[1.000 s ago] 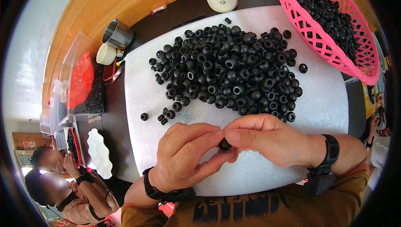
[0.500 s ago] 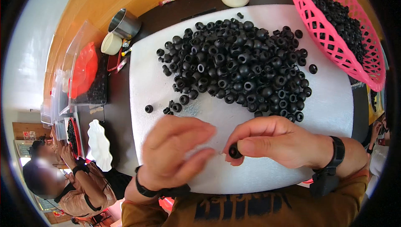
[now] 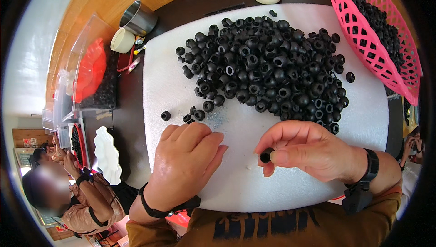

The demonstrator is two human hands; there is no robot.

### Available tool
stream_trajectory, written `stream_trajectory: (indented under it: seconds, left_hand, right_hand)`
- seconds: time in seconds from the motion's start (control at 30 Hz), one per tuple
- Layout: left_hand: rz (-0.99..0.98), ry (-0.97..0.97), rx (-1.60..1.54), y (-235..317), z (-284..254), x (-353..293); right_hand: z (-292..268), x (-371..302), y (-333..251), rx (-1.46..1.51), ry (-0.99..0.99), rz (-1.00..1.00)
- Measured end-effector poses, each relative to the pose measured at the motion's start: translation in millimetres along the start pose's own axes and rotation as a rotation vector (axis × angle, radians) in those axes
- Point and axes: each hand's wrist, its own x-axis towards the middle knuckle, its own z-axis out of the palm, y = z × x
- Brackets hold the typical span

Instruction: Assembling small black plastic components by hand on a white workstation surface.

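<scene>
My right hand (image 3: 313,154) pinches a small black hollow ball-shaped part (image 3: 266,155) between thumb and fingers, its round opening showing. To the left, my left hand (image 3: 188,156) is closed over the white foam board (image 3: 240,183), back of the hand up. Its thumb lies against the curled fingers, and whatever is inside, if anything, is hidden. A large pile of similar black parts (image 3: 268,61) spreads over the board beyond both hands. One loose black part (image 3: 165,116) sits apart at the board's left, and a few small pieces (image 3: 194,114) lie just past my left knuckles.
A pink lattice basket (image 3: 359,42) full of black parts stands far right. On the far left are a steel cup (image 3: 138,18), a cream cup (image 3: 122,41) and a clear bin (image 3: 86,61). A white scalloped tray (image 3: 107,156) lies near a co-worker (image 3: 81,188).
My left hand has drawn away to the left and curled closed. The right hand still pinches the black part, now slightly farther right and turned. The whole view has shifted a little.
</scene>
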Motion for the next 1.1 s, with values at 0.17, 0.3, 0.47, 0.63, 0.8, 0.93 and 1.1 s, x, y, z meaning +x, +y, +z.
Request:
stream_trajectory:
  seconds: [0.17, 0.3, 0.47, 0.63, 0.8, 0.93, 1.1]
  left_hand:
    - [0.011, 0.002, 0.080, -3, 13, 6]
    - [-0.018, 0.026, 0.104, -1, 13, 5]
    - [-0.016, 0.028, 0.089, 2, 11, 8]
    - [-0.083, 0.019, -0.403, 21, 4, 8]
    - [0.004, 0.033, -0.715, 20, 5, 12]
    - [-0.010, 0.065, -0.809, 20, 7, 12]
    - [0.031, 0.058, -0.634, 24, 8, 12]
  right_hand:
    - [1, -1, 1, 0.017, 0.012, -0.026]
    - [0, 0, 0, 0.009, 0.005, -0.020]
    - [0, -1, 1, 0.019, 0.015, -0.030]
    - [0, -1, 0, 0.016, 0.046, -0.010]
    - [-1, 0, 4, 0.059, 0.014, -0.055]
    - [-1, 1, 3, 0.030, 0.005, -0.048]
    - [-2, 1, 5, -0.013, -0.025, -0.063]
